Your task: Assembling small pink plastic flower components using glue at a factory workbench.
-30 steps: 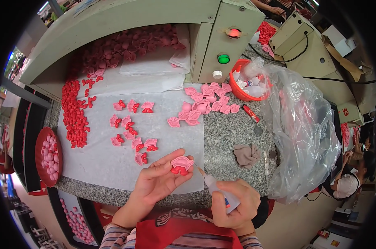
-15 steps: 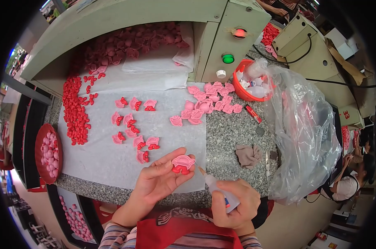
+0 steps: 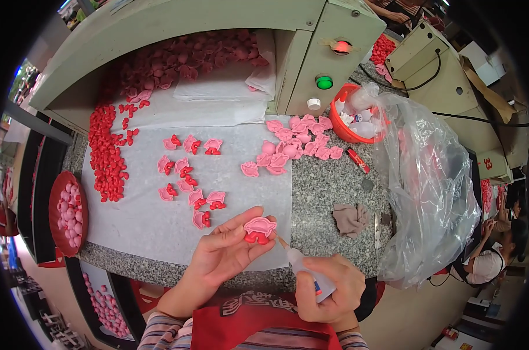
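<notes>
Between the thumb and fingers of my left hand (image 3: 226, 248) is a small pink figure piece with a red base (image 3: 258, 229), its hollow pink side facing up. My right hand (image 3: 334, 286) grips a translucent squeeze bottle (image 3: 311, 269) with a thin nozzle, whose tip points at the figure piece from the right, slightly apart from it. Farther off on the white paper (image 3: 136, 233) lie several similar pink-and-red pieces (image 3: 195, 197). A heap of loose red parts (image 3: 107, 160) sits to their left, and loose pink parts (image 3: 288, 146) lie to their right.
A pale green machine (image 3: 302, 64) with pink parts inside stands behind. At the right are an orange tub (image 3: 358, 139) of bottles, a red tube (image 3: 358, 160), a crumpled cloth (image 3: 351, 219) and a clear plastic bag (image 3: 428, 204). A red basket (image 3: 55, 233) of pink balls is at left.
The view has shifted very slightly. The bottle's nozzle tip has drawn a little away from the figure piece, and both hands keep their holds.
</notes>
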A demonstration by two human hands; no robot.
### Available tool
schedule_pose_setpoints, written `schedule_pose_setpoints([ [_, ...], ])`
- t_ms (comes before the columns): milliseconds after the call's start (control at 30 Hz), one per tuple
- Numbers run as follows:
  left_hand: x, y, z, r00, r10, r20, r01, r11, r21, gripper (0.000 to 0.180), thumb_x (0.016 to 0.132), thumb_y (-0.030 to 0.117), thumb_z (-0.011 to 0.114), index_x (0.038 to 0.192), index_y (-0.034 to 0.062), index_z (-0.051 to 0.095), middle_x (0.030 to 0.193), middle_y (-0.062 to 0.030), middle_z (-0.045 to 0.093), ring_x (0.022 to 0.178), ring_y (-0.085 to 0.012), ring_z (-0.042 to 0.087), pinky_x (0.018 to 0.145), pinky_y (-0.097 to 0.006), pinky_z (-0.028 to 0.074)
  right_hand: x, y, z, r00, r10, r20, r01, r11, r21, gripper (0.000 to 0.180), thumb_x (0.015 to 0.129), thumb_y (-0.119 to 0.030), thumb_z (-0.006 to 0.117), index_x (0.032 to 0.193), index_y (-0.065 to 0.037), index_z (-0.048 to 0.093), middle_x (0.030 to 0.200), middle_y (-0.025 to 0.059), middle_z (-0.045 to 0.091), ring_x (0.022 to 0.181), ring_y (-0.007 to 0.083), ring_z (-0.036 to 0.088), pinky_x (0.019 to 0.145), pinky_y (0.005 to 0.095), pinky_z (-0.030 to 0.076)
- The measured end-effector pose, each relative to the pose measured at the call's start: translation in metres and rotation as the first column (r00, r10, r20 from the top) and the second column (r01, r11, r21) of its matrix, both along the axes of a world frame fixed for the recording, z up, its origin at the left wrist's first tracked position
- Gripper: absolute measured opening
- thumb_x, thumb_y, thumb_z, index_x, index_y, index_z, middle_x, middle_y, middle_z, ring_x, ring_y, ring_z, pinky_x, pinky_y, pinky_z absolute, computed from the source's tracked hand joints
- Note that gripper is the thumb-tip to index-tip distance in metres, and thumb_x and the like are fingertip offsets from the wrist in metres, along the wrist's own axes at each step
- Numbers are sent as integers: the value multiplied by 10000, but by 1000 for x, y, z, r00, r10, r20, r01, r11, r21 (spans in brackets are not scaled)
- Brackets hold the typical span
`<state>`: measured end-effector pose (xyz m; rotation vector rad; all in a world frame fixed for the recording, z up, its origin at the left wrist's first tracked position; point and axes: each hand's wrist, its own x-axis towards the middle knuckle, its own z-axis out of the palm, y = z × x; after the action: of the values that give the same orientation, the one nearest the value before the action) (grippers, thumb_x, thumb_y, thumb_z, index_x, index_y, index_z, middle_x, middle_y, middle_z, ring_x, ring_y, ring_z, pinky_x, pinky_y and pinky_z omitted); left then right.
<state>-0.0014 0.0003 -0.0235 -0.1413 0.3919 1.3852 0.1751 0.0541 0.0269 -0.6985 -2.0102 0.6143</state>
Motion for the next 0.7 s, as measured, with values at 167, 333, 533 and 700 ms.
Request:
schedule_pose_setpoints([
  [167,1,0,0,1000,1,-3,-1,1000,1,430,792,73,564,1209,33,466,1212,-182,466,1097,-316,490,953,-420,401,0,0,1,1000,1,-7,-1,1000,-1,295,610,-6,660,889,-10,565,685,49,606,417,153,498,391,243,385],
  [333,0,-1,1,999,21,-46,-22,1000,-5,424,792,69,568,1204,35,474,1215,-184,464,1102,-312,486,961,-422,391,-3,2,0,1000,3,-13,-3,1000,10,296,608,-3,661,888,-9,566,700,52,614,422,152,503,388,241,383],
  [533,2,0,2,995,37,-96,-37,999,-7,422,785,67,579,1195,31,484,1216,-187,464,1108,-306,481,954,-413,396,-4,1,1,1000,13,18,-14,1000,27,292,607,-10,664,881,-12,564,689,51,614,422,149,506,385,237,383],
  [700,2,0,3,994,50,-100,-51,999,-6,420,786,70,581,1193,31,486,1214,-190,464,1082,-316,500,943,-410,406,-4,1,2,999,32,37,-33,999,28,287,606,-19,668,873,-17,563,680,47,610,415,146,502,384,233,385],
])
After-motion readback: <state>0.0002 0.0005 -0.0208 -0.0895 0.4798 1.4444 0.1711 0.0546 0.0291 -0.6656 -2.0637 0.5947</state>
